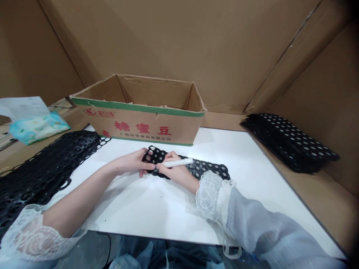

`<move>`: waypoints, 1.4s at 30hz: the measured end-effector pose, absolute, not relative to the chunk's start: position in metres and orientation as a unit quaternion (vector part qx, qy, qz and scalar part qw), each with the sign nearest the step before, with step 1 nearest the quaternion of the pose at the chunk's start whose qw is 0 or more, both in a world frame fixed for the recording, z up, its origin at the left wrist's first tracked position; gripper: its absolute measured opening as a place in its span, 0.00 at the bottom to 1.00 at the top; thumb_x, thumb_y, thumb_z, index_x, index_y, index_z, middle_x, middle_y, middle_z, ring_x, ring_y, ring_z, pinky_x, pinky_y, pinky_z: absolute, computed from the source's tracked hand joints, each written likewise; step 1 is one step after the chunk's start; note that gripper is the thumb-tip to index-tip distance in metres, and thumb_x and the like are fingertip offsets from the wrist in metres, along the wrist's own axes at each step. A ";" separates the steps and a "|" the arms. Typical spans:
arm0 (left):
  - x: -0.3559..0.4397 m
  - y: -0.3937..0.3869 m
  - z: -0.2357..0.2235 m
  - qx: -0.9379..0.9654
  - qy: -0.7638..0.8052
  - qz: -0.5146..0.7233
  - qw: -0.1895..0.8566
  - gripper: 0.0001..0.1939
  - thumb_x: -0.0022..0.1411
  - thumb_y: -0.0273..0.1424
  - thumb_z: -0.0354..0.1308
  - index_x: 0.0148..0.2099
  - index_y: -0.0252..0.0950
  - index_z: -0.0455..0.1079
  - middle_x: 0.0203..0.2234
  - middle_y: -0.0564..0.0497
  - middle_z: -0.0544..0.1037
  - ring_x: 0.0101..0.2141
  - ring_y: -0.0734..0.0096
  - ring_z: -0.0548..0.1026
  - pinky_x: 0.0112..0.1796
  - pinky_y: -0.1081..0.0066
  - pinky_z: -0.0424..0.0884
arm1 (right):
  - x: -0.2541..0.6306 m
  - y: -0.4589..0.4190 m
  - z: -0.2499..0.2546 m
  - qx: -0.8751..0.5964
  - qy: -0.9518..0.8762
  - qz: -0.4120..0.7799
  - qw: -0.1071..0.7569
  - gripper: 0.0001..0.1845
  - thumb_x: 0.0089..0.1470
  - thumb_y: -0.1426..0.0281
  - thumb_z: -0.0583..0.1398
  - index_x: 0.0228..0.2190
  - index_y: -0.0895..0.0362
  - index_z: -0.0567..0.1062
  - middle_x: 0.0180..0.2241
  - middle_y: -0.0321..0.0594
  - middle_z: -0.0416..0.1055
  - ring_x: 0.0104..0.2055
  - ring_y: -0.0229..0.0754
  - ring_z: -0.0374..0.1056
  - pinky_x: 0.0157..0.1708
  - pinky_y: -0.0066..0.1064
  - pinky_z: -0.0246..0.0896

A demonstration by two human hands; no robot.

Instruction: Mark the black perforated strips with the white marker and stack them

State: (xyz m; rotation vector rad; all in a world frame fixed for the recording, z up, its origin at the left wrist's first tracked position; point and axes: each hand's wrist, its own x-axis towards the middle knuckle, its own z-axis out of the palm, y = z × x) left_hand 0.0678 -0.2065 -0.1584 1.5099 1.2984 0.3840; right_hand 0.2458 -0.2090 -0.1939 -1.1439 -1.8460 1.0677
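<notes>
Roughly mid-table lies the black strip [206, 169], slanting slightly, its left end lifted between the hands and its right end reaching past the right wrist. It is perforated at the left end, with pale round discs showing along the rest; whether these are inserts or only holes is hard to make out. The right hand and forearm cover part of its middle.

The left hand [137, 161] pinches the strip's left end, thumb on top, the other fingers partly hidden beneath or behind it. The right hand [177, 171] is closed around a white pen [182, 162], whose tip end sits near the left thumb; the fingers hide that end, so I cannot tell whether it touches the strip.

Both hands are over the white table [131, 209]. Behind them stands an open box [146, 123] with a green rim and red lettering; its floor is out of sight behind the front wall.

To the left is a pile of black mesh [50, 160], cut off by the frame edge and partly covered by the left lace cuff [39, 239]. Beyond it sits a tissue pack [39, 127], a sheet sticking up. On the right, a stack of dotted black strips [291, 142] rests beside the cardboard wall [328, 101], which darkens into shadow at the corner.
</notes>
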 end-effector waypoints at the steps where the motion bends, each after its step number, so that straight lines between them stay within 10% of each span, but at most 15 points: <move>1: 0.064 -0.206 -0.156 0.634 0.522 0.143 0.552 0.17 0.46 0.38 0.60 0.35 0.34 0.61 0.19 0.54 0.69 0.20 0.73 0.68 0.22 0.73 0.64 | 0.246 -0.209 -0.194 -0.443 -0.713 0.412 0.354 0.12 0.44 0.66 0.57 0.16 0.58 0.68 0.32 0.39 0.62 0.33 0.35 0.61 0.38 0.28 0.56; 15: 0.062 -0.209 -0.162 0.573 0.525 0.179 0.603 0.12 0.51 0.37 0.55 0.30 0.35 0.59 0.17 0.57 0.64 0.17 0.79 0.61 0.19 0.77 0.57 | 0.235 -0.220 -0.190 -0.459 -0.709 0.408 0.347 0.14 0.49 0.66 0.52 0.15 0.57 0.64 0.27 0.37 0.62 0.35 0.38 0.59 0.43 0.32 0.53; 26: 0.095 -0.246 -0.175 0.672 0.626 0.285 0.276 0.07 0.59 0.35 0.40 0.30 0.40 0.49 0.23 0.53 0.66 0.22 0.68 0.65 0.24 0.73 0.55 | 0.224 -0.221 -0.200 -0.439 -0.762 0.293 0.375 0.12 0.51 0.67 0.50 0.18 0.56 0.59 0.31 0.40 0.57 0.33 0.37 0.58 0.37 0.32 0.58; 42: 0.059 -0.213 -0.154 0.629 0.540 0.226 0.511 0.13 0.49 0.34 0.53 0.39 0.38 0.63 0.20 0.56 0.67 0.19 0.76 0.63 0.22 0.76 0.60 | 0.255 -0.188 -0.186 -0.488 -0.690 0.343 0.410 0.16 0.49 0.68 0.51 0.13 0.56 0.64 0.25 0.37 0.67 0.36 0.39 0.63 0.44 0.32 0.53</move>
